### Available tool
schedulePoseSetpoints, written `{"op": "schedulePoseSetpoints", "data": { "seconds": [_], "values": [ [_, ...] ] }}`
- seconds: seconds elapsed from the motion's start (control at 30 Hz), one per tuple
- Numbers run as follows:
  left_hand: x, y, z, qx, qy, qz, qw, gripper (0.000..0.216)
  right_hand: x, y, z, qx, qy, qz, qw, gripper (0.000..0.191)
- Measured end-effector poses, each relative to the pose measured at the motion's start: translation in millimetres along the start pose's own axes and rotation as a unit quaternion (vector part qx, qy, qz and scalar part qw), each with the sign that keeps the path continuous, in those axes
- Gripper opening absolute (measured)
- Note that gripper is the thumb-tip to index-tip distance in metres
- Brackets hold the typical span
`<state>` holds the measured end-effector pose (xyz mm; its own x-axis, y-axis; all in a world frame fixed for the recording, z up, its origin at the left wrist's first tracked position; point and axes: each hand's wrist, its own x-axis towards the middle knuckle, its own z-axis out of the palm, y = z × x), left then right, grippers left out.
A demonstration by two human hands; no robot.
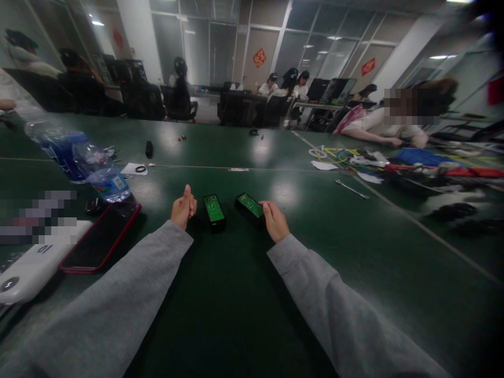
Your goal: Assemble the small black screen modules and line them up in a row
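Two black rectangular cases with green circuit boards showing on top are in front of me. The left case (214,211) lies on the green table between my hands. My right hand (276,221) grips the near right end of the other case (251,207), thumb on top, and this case sits at a slant. My left hand (183,209) is just left of the first case, apart from it. Its fingers are curled in and its thumb points up, with nothing visible in it.
At left are a phone (103,239), a white device (43,260) and water bottles (102,173). Farther off lie a small black block (148,149) and a black ring on paper (134,169). To the right are a wrench (352,189) and tangled cables (413,163); a person leans there.
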<state>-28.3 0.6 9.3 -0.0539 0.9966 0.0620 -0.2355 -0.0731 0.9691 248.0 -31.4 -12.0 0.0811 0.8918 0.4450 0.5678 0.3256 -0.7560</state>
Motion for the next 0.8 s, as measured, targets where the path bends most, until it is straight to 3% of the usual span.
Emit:
{"op": "schedulePoseSetpoints", "data": {
  "seconds": [0.8],
  "values": [
    [0.4, -1.4, -1.2, 0.017, -0.003, 0.005, 1.000, 0.062, -1.2, -4.1, -1.2, 0.001, -0.004, 0.011, 1.000, 0.044]
  ]
}}
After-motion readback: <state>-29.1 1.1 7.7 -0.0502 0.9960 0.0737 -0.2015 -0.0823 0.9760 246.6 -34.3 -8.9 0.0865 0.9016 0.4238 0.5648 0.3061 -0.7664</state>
